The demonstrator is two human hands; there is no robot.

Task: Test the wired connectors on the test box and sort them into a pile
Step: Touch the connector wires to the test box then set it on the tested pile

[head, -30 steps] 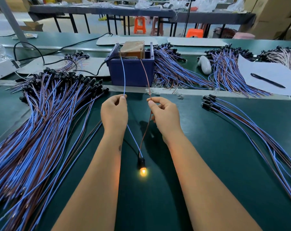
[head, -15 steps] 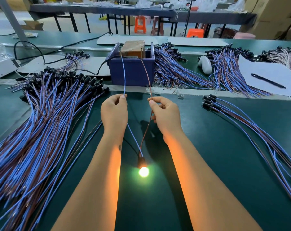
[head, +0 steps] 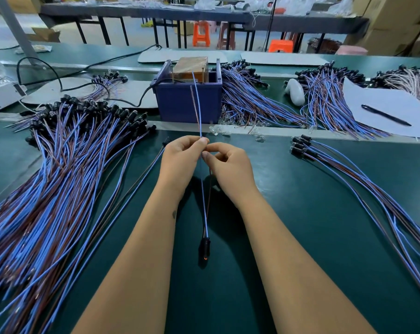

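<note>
Two hands: the left hand (head: 180,160) and right hand (head: 230,168) meet in front of the test box (head: 188,97), thumbs almost touching
Left fingers: curled narrow, thumb and forefinger pinching the blue wire (head: 197,102); the wire rises from the pinch in front of the box, its tip near the box's top edge
Right fingers: curled, tips pinching the wires just below the left pinch; I cannot tell which strand they grip
Brown wire (head: 194,104): stands just beside the blue one in front of the box; its tip ends lower on the box's front
Connector (head: 204,248): black, hanging at the wires' near end, between the forearms, well nearer the viewer than the box; a faint orange glow at its tip
Large pile (head: 59,177): blue and brown wired connectors left of the box, black ends fanned toward it
Small pile (head: 348,169): a few wired connectors right of the box, nearer the viewer
Beyond-right bundles (head: 252,102): lying against the box's right side; a pen (head: 386,115) on white paper (head: 384,104) farther right
Table (head: 288,213): dark green mat under everything
</note>
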